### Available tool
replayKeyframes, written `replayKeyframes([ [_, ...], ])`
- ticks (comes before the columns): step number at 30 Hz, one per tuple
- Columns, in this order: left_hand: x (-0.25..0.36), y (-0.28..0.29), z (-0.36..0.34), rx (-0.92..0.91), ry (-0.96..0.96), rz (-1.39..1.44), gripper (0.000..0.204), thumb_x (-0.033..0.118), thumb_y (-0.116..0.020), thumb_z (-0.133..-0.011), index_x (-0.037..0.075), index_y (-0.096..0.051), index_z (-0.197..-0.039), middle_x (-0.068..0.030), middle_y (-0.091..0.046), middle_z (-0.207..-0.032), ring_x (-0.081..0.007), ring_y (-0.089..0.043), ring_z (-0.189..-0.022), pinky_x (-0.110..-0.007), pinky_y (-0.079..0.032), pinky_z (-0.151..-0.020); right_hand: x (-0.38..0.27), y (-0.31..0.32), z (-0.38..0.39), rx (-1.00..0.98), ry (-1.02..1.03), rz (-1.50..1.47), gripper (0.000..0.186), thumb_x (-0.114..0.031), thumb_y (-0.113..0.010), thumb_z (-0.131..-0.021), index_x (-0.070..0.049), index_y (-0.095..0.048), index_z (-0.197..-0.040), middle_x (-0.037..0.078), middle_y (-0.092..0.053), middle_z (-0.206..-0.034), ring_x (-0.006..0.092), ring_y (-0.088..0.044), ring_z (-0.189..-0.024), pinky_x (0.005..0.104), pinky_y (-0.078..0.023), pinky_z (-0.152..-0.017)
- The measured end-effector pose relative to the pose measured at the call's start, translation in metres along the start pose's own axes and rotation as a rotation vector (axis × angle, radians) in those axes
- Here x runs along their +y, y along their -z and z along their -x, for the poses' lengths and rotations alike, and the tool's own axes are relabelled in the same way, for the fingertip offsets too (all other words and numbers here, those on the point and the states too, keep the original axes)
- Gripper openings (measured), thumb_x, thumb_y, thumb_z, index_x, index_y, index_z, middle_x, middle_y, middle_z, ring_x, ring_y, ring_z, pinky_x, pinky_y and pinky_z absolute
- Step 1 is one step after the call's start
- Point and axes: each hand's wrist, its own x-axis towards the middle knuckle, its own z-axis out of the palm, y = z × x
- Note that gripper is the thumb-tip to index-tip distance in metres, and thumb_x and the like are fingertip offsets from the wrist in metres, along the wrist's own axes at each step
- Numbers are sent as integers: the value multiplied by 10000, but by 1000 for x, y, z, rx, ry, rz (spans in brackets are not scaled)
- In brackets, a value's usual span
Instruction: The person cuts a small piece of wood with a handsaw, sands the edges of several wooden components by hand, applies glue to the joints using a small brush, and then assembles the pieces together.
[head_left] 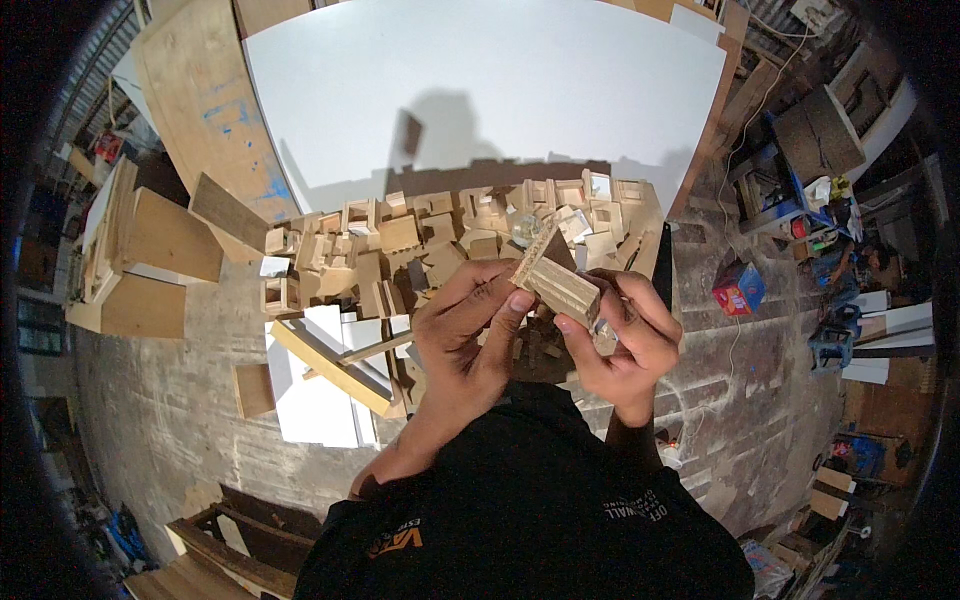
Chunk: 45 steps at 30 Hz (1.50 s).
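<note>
Between my two hands is a small wooden piece [566,288], made of a flat rough-edged board with a short box-like block set against it. The fingers and thumb of my left hand [462,330] close on the board side. My right hand [632,345] grips the far end of the block with thumb and fingertips. Just beyond and below the piece lies a crowded heap of small wooden box-like parts [400,233], partly hidden by my hands. Several of them look like little open frames.
A large white panel [560,80] spans the far side of the heap. At left, a yellow-edged board [330,368] rests over white sheets [318,415]. Brown board boxes [145,305] stand further left. On the floor at right sits a red-and-blue carton [738,288] near a cable.
</note>
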Motion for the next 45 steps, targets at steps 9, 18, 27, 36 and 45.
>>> replayKeyframes([
  [9, -3, 1, 0, 5, -2, -7, 161, -19, -661, -890, -51, -720, -1036, -141, -701, -970, -151, -654, -827, -246, -511, -715, -4, 0, -2, -31, -24, -20, 311, 23, -813, -695, 73, -653, -957, 196, -661, -986, 294, -706, -861, 328, -558, -718],
  [18, -4, 0, 0, 23, -19, 24, 152, -5, -663, -897, -42, -726, -1031, -130, -699, -963, -137, -653, -804, -244, -518, -690, -4, -1, -1, -35, -21, -29, 295, 46, -798, -694, 82, -644, -943, 197, -654, -979, 304, -717, -886, 334, -571, -718],
  [27, 3, 0, 3, -20, -16, 34, 296, 77, -735, -861, -74, -680, -1110, -140, -671, -1056, -156, -667, -900, -254, -566, -750, -4, -1, 0, -34, -20, -5, 366, 58, -765, -680, 35, -676, -1035, 175, -648, -1006, 292, -700, -860, 329, -560, -689],
  [36, -1, -15, 13, 91, 74, 289, 486, 111, -825, -784, -74, -588, -1167, -129, -651, -1078, -161, -636, -997, -285, -544, -838, -6, 0, -7, -115, 110, 230, 566, -42, -757, -608, -153, -727, -1162, 148, -645, -1049, 282, -601, -876, 351, -529, -741],
  [45, -11, -13, 24, 299, 83, 421, 499, 225, -797, -821, -73, -581, -1158, -87, -644, -1000, -130, -596, -911, -284, -478, -840, 8, 5, -2, 10, -262, -232, 844, -410, -898, -643, 40, -595, -1290, 164, -668, -1120, 232, -651, -948, 306, -522, -728],
])
